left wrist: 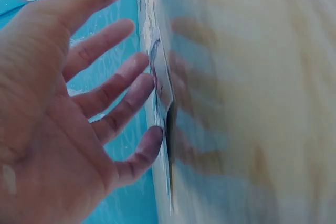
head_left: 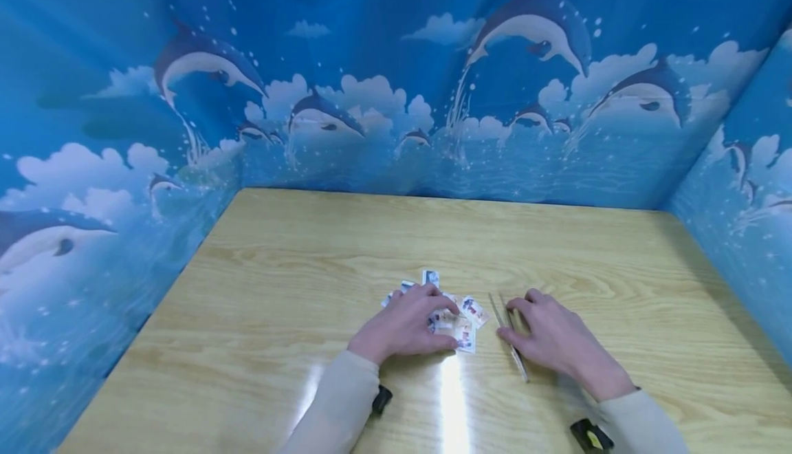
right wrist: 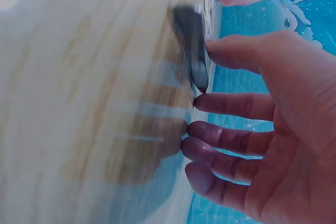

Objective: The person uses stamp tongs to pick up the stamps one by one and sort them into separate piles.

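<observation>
Tweezers (head_left: 519, 363) by R hand (head_left: 553, 333), spread, empty; L hand (head_left: 413, 322) same, over sm. cards (head_left: 466, 336).

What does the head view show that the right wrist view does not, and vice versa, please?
Only the head view shows the printed faces of the small cards and both sleeves. Only the right wrist view shows the palm side of the right hand and its fingers' reflection in the tabletop. Both show the right hand, at least part of the left hand, the tweezers, the tabletop and the blue backdrop.
</observation>
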A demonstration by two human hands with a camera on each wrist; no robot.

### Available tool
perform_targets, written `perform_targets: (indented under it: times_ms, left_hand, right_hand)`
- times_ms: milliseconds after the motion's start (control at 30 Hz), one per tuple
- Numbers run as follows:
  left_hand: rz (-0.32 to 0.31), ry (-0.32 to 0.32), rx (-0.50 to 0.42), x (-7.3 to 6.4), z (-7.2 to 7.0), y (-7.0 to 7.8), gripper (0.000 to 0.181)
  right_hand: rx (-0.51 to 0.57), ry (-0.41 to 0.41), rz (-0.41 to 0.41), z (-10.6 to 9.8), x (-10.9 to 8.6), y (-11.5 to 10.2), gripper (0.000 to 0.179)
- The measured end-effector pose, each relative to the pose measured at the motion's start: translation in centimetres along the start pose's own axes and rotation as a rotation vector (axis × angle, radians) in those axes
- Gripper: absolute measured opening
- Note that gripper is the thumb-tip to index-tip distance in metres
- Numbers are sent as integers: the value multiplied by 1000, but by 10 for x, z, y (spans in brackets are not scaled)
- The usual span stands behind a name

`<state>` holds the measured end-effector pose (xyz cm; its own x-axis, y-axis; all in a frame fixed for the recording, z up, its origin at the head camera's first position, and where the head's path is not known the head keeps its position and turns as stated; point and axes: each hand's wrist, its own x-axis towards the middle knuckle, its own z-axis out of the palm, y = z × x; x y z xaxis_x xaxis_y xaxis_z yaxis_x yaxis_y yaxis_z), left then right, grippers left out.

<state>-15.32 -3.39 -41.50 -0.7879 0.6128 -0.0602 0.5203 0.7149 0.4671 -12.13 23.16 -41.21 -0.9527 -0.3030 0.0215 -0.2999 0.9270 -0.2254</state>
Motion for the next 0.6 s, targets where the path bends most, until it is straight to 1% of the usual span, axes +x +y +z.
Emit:
perform_targets:
  times_ms: [100, 267, 467, 600]
  left_hand:
    - [-17, -17, 4, 3, 1, 0, 53]
    - [-40, -43, 11, 5, 4, 1, 54]
    - [-47, -43, 40, 5, 5, 3, 52]
    - [-55, -46, 44, 5, 4, 5, 48]
  right_hand:
    - [53, -2, -5, 0, 1, 0, 40]
    - [158, -28, 3, 0, 3, 2, 30]
    - [231, -52, 21, 0, 5, 7, 28]
    - [257, -39, 18, 0, 6, 11, 27]
